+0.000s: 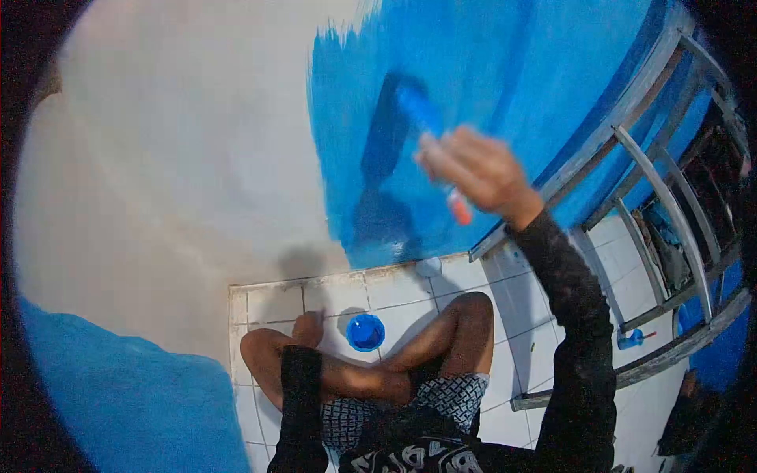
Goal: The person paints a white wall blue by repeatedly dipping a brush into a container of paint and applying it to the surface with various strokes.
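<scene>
My right hand [477, 169] is raised in front of the wall, closed around a paintbrush [422, 110]. Blue covers the brush's upper end, and an orange handle tip pokes out below my fist; both are smeared by motion. Behind it, the wall's fresh blue area [347, 142] ends in a ragged edge against the off-white part [181, 142]. My left hand [307, 329] rests at my left knee with fingers partly extended and nothing visible in it. Between my crossed legs and the wall, a small round container of blue paint [365, 333] stands on the tiles.
A ladder-like frame [615, 130] leans along the right side. Beyond its rails, a small blue object with an orange stick [631, 340] lies on the white tiled floor [520, 296]. Part of another person [694, 414] shows at lower right. Blue paint [134, 394] also covers the lower left wall.
</scene>
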Action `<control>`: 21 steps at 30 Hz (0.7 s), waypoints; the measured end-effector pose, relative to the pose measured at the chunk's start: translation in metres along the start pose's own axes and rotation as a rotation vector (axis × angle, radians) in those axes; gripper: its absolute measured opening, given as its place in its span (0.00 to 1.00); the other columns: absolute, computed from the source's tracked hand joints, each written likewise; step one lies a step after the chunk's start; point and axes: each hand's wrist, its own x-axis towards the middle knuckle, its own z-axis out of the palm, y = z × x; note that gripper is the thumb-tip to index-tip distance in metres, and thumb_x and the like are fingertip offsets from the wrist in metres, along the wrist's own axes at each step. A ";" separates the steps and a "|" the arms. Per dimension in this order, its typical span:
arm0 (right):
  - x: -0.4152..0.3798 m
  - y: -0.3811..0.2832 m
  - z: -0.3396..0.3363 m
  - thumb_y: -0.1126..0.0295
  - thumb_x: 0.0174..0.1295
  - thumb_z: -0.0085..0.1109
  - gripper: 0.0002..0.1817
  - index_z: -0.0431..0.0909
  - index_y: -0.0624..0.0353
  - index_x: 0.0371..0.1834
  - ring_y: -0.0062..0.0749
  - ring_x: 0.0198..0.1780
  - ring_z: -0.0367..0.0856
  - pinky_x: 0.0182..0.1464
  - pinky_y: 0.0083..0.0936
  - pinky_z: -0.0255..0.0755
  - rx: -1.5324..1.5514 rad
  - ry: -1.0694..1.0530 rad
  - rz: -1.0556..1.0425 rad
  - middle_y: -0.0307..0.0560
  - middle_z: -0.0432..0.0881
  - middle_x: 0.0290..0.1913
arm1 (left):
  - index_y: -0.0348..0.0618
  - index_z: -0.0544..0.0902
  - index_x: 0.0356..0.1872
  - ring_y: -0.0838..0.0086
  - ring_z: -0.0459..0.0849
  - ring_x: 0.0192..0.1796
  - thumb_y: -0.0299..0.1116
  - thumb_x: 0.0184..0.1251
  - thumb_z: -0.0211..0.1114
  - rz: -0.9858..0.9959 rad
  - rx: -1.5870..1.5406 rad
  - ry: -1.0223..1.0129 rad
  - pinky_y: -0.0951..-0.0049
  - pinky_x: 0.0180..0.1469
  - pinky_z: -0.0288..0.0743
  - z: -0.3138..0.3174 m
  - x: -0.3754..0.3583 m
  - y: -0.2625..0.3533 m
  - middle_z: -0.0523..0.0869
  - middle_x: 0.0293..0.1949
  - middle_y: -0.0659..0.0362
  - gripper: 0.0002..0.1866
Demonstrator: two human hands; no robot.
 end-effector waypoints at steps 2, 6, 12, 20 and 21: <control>-0.040 -0.037 0.037 0.70 0.56 0.63 0.19 0.78 0.63 0.50 0.33 0.39 0.81 0.34 0.28 0.77 0.039 -0.199 -0.010 0.42 0.80 0.38 | 0.37 0.83 0.45 0.52 0.85 0.38 0.43 0.75 0.54 0.327 0.064 0.354 0.52 0.45 0.82 0.048 0.038 -0.057 0.85 0.35 0.45 0.18; -0.099 -0.089 0.073 0.70 0.58 0.56 0.17 0.76 0.60 0.51 0.35 0.42 0.80 0.38 0.31 0.78 0.285 -0.434 0.072 0.42 0.77 0.36 | 0.38 0.80 0.33 0.62 0.79 0.24 0.37 0.70 0.57 0.379 -0.847 0.638 0.64 0.26 0.77 0.005 0.006 -0.025 0.79 0.23 0.55 0.13; -0.054 -0.016 0.031 0.72 0.55 0.67 0.17 0.81 0.56 0.49 0.40 0.38 0.83 0.38 0.33 0.77 0.444 -0.119 0.339 0.44 0.83 0.37 | 0.45 0.80 0.26 0.72 0.78 0.16 0.35 0.67 0.60 0.212 -0.407 0.522 0.66 0.15 0.71 -0.006 -0.006 -0.025 0.80 0.19 0.59 0.10; 0.030 0.033 -0.025 0.75 0.53 0.72 0.12 0.82 0.59 0.40 0.32 0.30 0.80 0.30 0.25 0.74 0.005 0.222 0.155 0.43 0.81 0.30 | 0.46 0.80 0.24 0.72 0.79 0.16 0.34 0.64 0.63 0.056 -0.107 0.581 0.66 0.16 0.72 0.011 0.017 -0.033 0.80 0.18 0.61 0.09; 0.021 0.014 -0.011 0.74 0.55 0.70 0.10 0.81 0.59 0.39 0.31 0.30 0.79 0.29 0.25 0.74 -0.038 0.108 0.102 0.43 0.81 0.31 | 0.46 0.80 0.24 0.72 0.79 0.16 0.34 0.64 0.63 0.056 -0.110 0.568 0.66 0.16 0.72 0.015 0.013 -0.032 0.80 0.18 0.61 0.09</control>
